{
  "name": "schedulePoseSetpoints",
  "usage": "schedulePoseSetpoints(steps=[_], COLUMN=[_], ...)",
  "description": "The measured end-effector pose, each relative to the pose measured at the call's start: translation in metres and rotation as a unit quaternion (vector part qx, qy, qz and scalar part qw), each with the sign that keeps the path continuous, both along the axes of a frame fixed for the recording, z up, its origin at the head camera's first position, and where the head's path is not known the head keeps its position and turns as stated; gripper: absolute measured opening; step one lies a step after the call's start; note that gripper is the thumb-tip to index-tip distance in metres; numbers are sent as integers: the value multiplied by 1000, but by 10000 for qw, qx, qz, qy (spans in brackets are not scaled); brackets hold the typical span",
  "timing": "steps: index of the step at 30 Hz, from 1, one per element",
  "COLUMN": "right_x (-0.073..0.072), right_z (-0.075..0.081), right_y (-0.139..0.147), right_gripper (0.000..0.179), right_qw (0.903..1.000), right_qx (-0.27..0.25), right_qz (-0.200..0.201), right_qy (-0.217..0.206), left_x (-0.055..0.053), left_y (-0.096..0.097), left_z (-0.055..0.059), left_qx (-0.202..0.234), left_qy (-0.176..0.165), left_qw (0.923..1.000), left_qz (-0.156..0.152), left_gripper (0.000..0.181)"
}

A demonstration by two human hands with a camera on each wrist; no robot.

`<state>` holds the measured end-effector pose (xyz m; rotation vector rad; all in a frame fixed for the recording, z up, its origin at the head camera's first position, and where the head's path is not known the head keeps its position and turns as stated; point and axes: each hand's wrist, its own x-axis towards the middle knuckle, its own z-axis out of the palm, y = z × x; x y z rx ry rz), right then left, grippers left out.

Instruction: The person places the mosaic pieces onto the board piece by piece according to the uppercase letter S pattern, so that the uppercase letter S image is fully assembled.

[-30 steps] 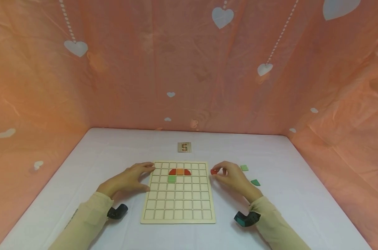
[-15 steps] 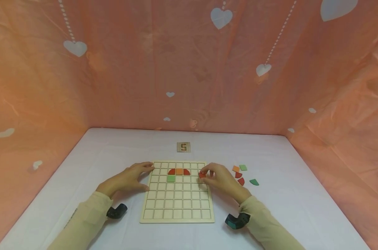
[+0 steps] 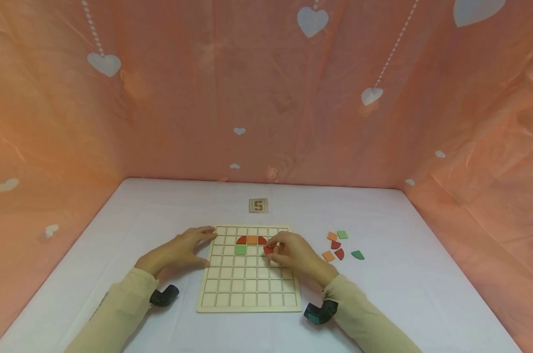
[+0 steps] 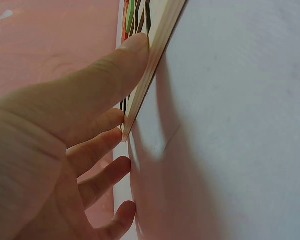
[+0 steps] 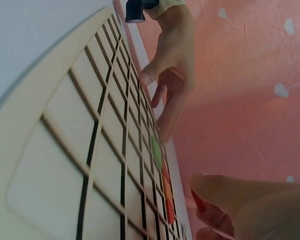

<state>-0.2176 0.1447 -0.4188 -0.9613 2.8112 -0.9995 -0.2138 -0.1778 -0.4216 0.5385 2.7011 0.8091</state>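
A wooden grid board (image 3: 231,286) lies on the white table. Along its left edge is my left hand (image 3: 182,251), thumb and fingertips at the rim; in the left wrist view the thumb (image 4: 135,50) rests on the border with the fingers extended. My right hand (image 3: 299,256) pinches a red quarter-circle tile (image 3: 268,250) over the board's upper right part, partly covered by the fingers. Set in the grid are an orange square tile (image 3: 252,239) between two red quarter-circle tiles, and a light green square tile (image 3: 240,249) below the left red one.
Right of the board lie loose tiles: orange squares (image 3: 328,256), red quarter-circles (image 3: 339,254), a light green square (image 3: 342,234) and a dark green quarter-circle (image 3: 357,255). Behind the board lies a small pattern card (image 3: 258,205). A pink curtain (image 3: 266,98) encloses the table.
My right hand has carried the red quarter-circle tile leftward from beside the board to over the grid, uncovering loose tiles on the right. The left hand stays at the board's edge.
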Motion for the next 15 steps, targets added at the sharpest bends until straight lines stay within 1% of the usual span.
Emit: schedulePoseSetpoints(steps=[5, 10, 15], right_x=[0, 2, 1], right_z=[0, 1, 0], right_y=[-10, -21, -30], right_gripper=[21, 19, 20], right_qw=[9996, 9993, 9990], right_qx=[90, 102, 281], right_qz=[206, 324, 351], right_qy=[169, 130, 83], left_x=[1, 2, 1], left_y=[-1, -1, 0], left_z=[0, 1, 2], left_qx=[-7, 41, 41], left_qy=[-47, 11, 28], left_qw=[10000, 10000, 10000], left_qz=[14, -27, -57], left_gripper=[78, 77, 76])
